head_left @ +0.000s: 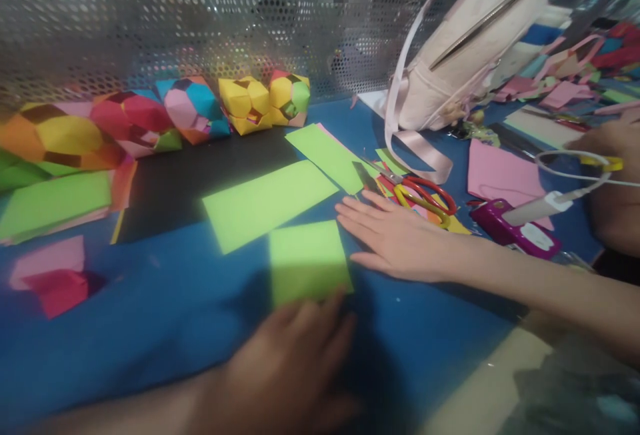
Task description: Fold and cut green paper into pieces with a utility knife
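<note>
My left hand (295,355), blurred by motion, reaches in from the bottom left. Its fingers meet the near edge of a light green paper square (307,255) on the blue table; their exact grip is smeared. My right hand (400,238) comes from the right and lies palm down, fingers stretched out, beside that square's upper right corner. Nothing shows in it. Just beyond both hands lies a green paper strip (270,202), with another green strip (325,155) behind it. Scissors with red and yellow handles (425,198) rest on paper scraps behind my right wrist.
Folded paper balls (245,102) line a perforated metal panel (200,35). Paper stacks (55,208) and pink folded pieces (55,275) lie left. To the right are a pale bag (460,42), pink paper (505,172), a purple device (517,232) with a cable, and another person's arm (613,182).
</note>
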Demonstrator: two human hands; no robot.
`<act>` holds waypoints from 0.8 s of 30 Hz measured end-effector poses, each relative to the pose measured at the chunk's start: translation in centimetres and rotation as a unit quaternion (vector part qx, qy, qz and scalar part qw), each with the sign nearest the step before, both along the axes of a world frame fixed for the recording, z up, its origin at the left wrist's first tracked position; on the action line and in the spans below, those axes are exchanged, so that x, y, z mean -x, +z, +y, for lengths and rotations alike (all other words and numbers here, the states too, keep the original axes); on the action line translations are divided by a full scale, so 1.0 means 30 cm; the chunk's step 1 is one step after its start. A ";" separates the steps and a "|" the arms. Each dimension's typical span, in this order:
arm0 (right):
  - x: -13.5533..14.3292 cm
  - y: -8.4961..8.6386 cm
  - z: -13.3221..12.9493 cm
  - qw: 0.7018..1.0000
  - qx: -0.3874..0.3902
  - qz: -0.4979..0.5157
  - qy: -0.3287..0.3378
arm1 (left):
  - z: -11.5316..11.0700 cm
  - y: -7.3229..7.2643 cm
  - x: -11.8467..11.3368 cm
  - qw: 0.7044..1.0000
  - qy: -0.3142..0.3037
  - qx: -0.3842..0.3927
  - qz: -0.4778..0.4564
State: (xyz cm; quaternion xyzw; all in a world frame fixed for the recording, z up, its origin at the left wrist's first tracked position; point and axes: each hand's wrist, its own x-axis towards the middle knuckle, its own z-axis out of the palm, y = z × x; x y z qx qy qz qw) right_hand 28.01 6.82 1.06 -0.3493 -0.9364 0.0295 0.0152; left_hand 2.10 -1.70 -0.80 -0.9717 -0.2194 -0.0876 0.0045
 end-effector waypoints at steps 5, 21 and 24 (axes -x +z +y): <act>0.080 0.026 -0.082 0.992 0.017 0.108 0.065 | 0.007 0.009 -0.008 0.999 0.006 0.010 -0.045; 0.209 -0.007 0.013 0.954 0.233 0.111 0.153 | 0.013 0.011 -0.002 0.999 -0.016 0.008 -0.035; 0.213 -0.012 0.026 0.954 0.231 0.112 0.157 | 0.022 0.021 -0.002 1.000 -0.021 0.006 -0.020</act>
